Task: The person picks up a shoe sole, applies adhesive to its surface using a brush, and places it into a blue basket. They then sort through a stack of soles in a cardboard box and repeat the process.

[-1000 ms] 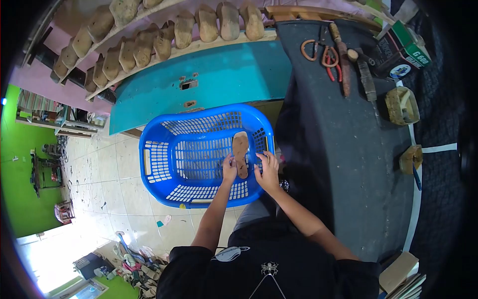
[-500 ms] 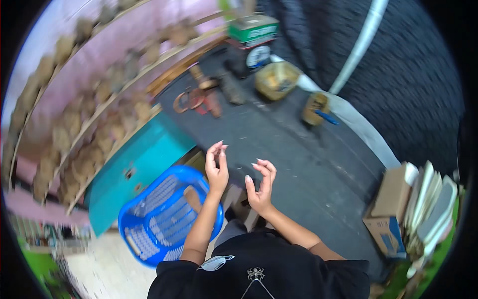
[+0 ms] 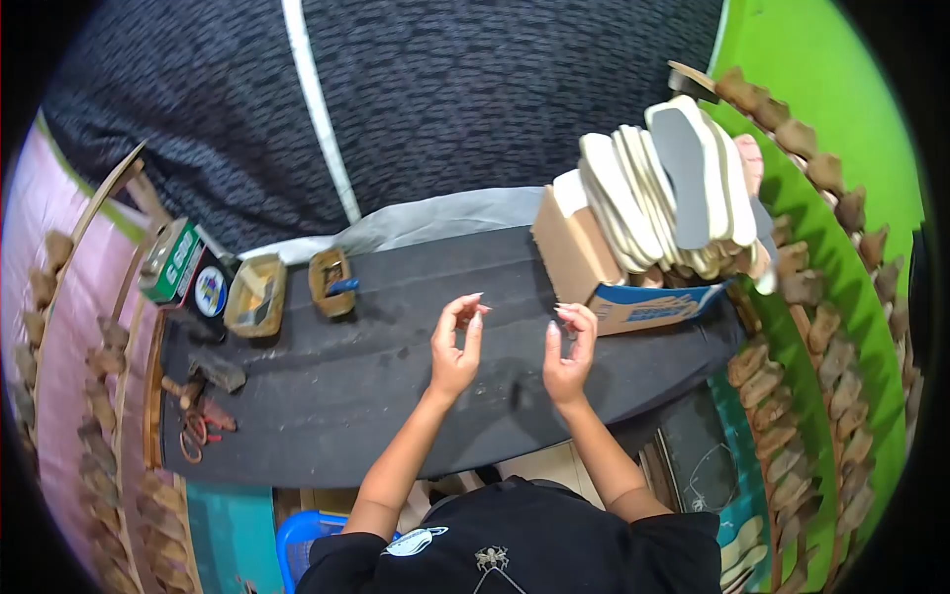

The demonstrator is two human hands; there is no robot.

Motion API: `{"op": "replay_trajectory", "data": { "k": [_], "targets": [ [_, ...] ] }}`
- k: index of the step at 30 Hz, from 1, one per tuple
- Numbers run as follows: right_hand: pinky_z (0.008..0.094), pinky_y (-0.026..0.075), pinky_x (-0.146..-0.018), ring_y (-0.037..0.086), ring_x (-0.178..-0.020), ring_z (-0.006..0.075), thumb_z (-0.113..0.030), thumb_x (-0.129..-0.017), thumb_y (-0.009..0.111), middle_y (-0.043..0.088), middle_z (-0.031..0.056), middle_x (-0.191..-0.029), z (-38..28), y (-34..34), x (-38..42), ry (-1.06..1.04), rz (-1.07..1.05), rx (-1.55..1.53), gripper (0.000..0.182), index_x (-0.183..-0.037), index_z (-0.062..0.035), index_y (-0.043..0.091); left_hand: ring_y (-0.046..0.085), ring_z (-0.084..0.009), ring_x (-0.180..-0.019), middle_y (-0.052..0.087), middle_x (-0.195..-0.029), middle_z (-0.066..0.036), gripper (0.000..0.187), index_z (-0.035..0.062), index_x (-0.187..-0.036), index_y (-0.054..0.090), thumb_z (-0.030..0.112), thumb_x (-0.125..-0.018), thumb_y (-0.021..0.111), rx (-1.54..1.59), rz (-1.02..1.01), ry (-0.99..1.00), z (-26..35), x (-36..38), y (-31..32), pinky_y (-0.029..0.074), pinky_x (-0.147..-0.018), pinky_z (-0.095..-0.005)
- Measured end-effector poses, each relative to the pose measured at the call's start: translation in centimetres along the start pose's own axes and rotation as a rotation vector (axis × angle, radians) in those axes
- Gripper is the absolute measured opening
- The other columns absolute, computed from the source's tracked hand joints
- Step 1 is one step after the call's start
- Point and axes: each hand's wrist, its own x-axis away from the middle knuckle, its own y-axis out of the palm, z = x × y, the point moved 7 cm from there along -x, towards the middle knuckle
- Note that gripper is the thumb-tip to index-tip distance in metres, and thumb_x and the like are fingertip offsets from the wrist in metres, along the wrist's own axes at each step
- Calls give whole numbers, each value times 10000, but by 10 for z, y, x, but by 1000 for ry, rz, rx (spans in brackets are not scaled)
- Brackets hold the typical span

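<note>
We hover, left hand [image 3: 455, 362] and right hand [image 3: 569, 368] above the dark desk [image 3: 381, 371], thumbs parted from loosely curled fingers, and there's the cardboard box [image 3: 574, 247] of pale soles [image 3: 616, 193], near our right!

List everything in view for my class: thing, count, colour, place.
Table: one, dark grey, centre
Cardboard box: one, brown and blue, table's right
Soles: many, white and grey, in the box
Tin: one, green and black, table's far left
Tubs: two, tan, right of the tin
Scissors: one, orange handles, table's near left
Other tools: several, red, brown and grey, near the scissors
Shoe lasts: many, brown, rows left and right
Hanging cloth: one, black, behind the table
Walls: two, pink left, green right
Basket: one, blue, bottom left, partly hidden
Pendant: one, silver, on the black shirt
Left grip: one, bare, empty, above the table
Right grip: one, bare, empty, beside the left
</note>
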Motion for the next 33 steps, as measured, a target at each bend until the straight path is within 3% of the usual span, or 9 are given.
{"op": "replay_trajectory", "data": {
  "k": [4, 8, 11, 13, 15, 19, 22, 24, 33],
  "targets": [
    [273, 366, -714, 470, -864, 196, -7, -756, 556, 495, 95, -971, 11, -49, -20, -5, 97, 187, 190, -937, -32, 502, 520, -107, -865, 545, -915, -47, 246, 21, -1087, 462, 41, -843, 484, 89, -118, -26, -10, -12, 53, 406, -783, -242],
    [372, 358, -816, 467, -917, 280, -3, -706, 590, 498, 128, -981, 15, -77, -46, -140, 74, 440, 226, -920, -25, 518, 538, -89, -801, 565, -894, -40, 254, 24, -1081, 475, 47, -829, 501, 133, -212, -17, -22, -34, 95, 412, -674, -203],
    [376, 358, -821, 464, -934, 292, -45, -704, 603, 505, 121, -984, 11, -82, -71, -202, 26, 601, 275, -968, -31, 525, 546, -85, -765, 566, -892, -47, 255, 11, -1088, 467, 68, -840, 488, 217, -268, -47, -33, -59, 119, 424, -646, -202],
    [371, 359, -814, 466, -942, 282, -79, -713, 600, 509, 103, -987, 19, -85, -84, -223, 2, 643, 294, -996, -44, 529, 519, -78, -824, 535, -910, -34, 292, -1, -1130, 429, 83, -856, 484, 205, -333, -173, -41, -78, 135, 434, -717, -209],
    [361, 358, -807, 469, -947, 264, -106, -720, 599, 512, 88, -991, 21, -82, -94, -257, -73, 748, 298, -1006, -55, 530, 518, -76, -753, 544, -906, -44, 302, -12, -1139, 423, 114, -869, 467, 248, -329, -117, -48, -100, 150, 444, -661, -207],
    [360, 341, -820, 466, -960, 244, -160, -705, 621, 509, 73, -1004, 18, -71, -107, -316, -190, 848, 325, -1001, -58, 533, 547, -85, -672, 564, -875, -61, 361, -40, -1134, 419, 217, -882, 455, 123, -427, -337, -70, -129, 176, 453, -553, -211],
    [365, 335, -824, 461, -975, 244, -187, -703, 628, 507, 81, -1023, 21, -63, -108, -344, -236, 869, 316, -1001, -108, 563, 564, -101, -640, 551, -811, -38, 273, -3, -975, 498, 250, -877, 472, 320, -521, -684, -82, -130, 194, 473, -536, -201],
    [375, 332, -827, 455, -985, 244, -187, -697, 621, 506, 94, -1027, 25, -60, -110, -356, -274, 874, 286, -982, -174, 595, 565, -102, -643, 548, -795, -35, 258, 2, -947, 504, 249, -876, 472, 346, -513, -689, -90, -132, 198, 480, -541, -201],
    [338, 392, -779, 484, -965, 233, -166, -689, 607, 527, 85, -1012, 33, -48, -133, -512, -433, 897, 192, -877, -182, 642, 577, -111, -630, 571, -833, -76, 192, 10, -898, 511, 197, -876, 471, 410, -504, -746, -89, -134, 209, 506, -568, -198]
  ]
}}
